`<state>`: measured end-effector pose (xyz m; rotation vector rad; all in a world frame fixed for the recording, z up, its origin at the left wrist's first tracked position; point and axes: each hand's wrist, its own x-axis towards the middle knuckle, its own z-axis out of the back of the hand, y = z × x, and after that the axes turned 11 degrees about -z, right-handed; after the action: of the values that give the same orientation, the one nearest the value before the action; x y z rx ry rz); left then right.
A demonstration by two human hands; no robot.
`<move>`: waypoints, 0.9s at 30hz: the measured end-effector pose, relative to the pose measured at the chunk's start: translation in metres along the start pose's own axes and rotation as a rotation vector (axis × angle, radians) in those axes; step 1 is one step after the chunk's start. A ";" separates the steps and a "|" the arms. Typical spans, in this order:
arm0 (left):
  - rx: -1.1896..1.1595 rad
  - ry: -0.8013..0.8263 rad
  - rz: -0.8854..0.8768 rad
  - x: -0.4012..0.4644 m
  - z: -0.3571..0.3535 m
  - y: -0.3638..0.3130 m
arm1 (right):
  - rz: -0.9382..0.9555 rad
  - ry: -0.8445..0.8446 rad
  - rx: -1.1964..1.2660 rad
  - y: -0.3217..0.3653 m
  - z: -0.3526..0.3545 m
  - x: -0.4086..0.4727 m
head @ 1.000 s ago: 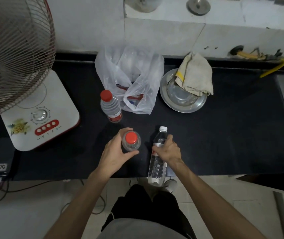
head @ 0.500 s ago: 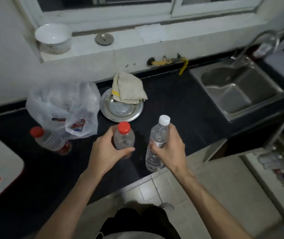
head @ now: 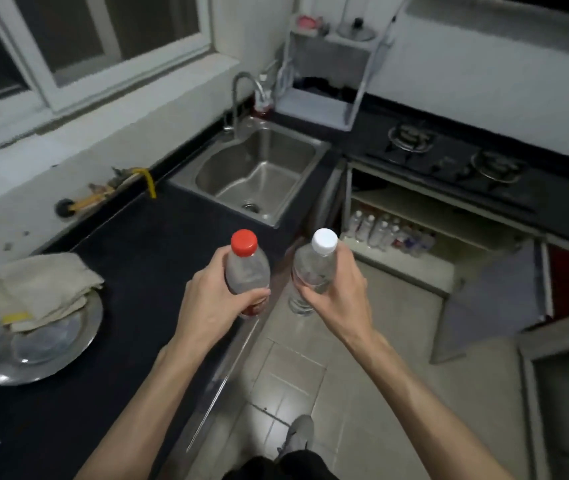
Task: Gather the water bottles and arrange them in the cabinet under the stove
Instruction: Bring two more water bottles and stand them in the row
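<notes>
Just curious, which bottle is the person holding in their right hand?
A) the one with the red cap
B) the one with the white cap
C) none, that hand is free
B: the right hand grips the white-capped bottle, while the left hand holds the red-capped bottle.

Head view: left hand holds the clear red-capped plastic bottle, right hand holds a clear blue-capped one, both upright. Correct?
Not quite: the right hand holds a clear white-capped plastic bottle, not blue-capped. The head view shows it. The left hand holds the clear red-capped plastic bottle; both are upright.
</notes>
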<state>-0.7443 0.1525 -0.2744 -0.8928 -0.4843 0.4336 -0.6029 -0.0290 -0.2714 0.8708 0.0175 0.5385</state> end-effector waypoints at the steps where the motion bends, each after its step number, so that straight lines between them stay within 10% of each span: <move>1: -0.011 0.041 -0.033 0.011 -0.013 -0.007 | -0.023 -0.044 -0.001 -0.009 0.012 0.000; 16: -0.041 0.479 -0.364 0.121 -0.228 -0.115 | -0.351 -0.402 -0.070 -0.161 0.161 0.025; 27: -0.061 0.499 -0.350 0.243 -0.395 -0.189 | -0.377 -0.386 -0.002 -0.287 0.254 0.174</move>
<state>-0.2950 -0.0676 -0.2783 -0.9151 -0.1859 -0.1270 -0.2674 -0.2818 -0.2805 0.9307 -0.1677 0.0134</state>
